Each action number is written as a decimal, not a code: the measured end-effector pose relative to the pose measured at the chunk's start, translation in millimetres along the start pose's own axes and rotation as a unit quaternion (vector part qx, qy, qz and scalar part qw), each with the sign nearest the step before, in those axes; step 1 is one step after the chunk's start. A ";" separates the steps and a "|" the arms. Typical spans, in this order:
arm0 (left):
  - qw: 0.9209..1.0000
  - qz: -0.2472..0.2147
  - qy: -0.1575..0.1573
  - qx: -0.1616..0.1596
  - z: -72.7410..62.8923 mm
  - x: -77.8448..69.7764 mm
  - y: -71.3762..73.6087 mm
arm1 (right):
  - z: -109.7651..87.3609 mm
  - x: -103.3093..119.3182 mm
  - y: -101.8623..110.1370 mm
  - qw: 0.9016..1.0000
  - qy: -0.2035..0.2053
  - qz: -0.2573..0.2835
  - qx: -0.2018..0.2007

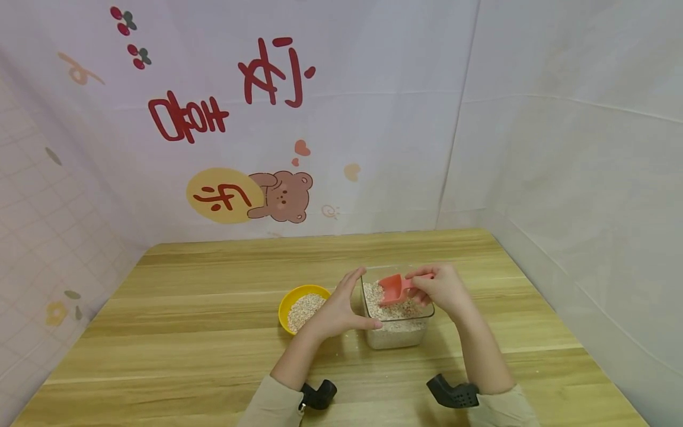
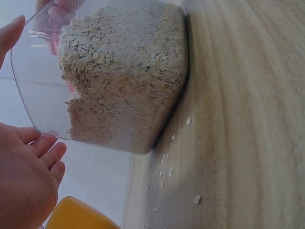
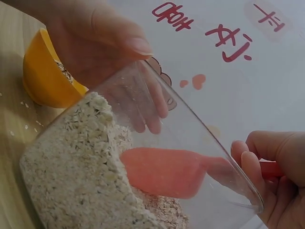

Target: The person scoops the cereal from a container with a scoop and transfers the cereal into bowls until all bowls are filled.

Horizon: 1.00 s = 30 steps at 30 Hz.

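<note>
A clear rectangular container (image 1: 397, 339) stands on the table with rolled oats (image 2: 124, 71) heaped inside. My right hand (image 1: 440, 290) grips the handle of a coral-pink scoop (image 1: 392, 289). The scoop's bowl reaches inside the container and its front edge is in the oats, as the right wrist view shows through the clear wall. Along the container's left side is my left hand (image 1: 337, 311), its thumb and fairly straight fingers spread wide and touching the rim. Left of that hand sits a yellow bowl (image 1: 283, 308) holding some oats, partly hidden behind the hand.
Loose oat flakes (image 2: 197, 199) lie scattered on the wood-grain table (image 1: 203, 344) near the container and bowl. A white printed sheet (image 1: 373, 118) hangs behind the table, and pale sheets stand along both sides. Black devices (image 1: 453, 394) are strapped at both wrists.
</note>
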<state>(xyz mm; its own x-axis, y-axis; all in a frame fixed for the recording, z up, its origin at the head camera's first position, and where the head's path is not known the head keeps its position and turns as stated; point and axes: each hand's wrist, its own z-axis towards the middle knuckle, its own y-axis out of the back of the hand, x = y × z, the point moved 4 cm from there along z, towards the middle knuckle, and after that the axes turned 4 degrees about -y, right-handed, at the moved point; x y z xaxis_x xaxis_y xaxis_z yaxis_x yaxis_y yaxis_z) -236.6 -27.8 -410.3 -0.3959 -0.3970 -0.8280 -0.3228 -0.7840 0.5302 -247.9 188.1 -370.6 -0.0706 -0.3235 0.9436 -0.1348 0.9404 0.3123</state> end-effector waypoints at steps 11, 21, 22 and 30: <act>1.000 -0.018 0.002 -0.005 0.5 -0.4 -1.5 | 6.1 2.3 -15.1 0.999 0.001 -0.023 0.032; 1.000 -0.021 -0.004 -0.007 1.3 -2.0 0.7 | 17.4 7.0 -22.1 0.998 -0.007 -0.007 0.065; 1.000 -0.023 -0.003 -0.007 1.1 -2.2 0.7 | 17.5 7.5 -22.2 0.998 -0.008 -0.005 0.067; 1.000 -0.029 0.000 -0.008 0.5 -3.6 0.2 | 16.5 8.5 -21.3 0.998 -0.004 0.008 0.066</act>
<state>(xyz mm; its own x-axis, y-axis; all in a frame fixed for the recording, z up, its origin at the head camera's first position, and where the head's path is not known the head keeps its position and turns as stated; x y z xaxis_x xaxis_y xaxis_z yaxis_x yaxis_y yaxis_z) -235.7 -26.2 -407.1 -0.3773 -0.3503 -0.8573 -0.3307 -0.8137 0.4780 -261.9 163.5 -371.0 -0.0820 -0.3107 0.9470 -0.2629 0.9233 0.2801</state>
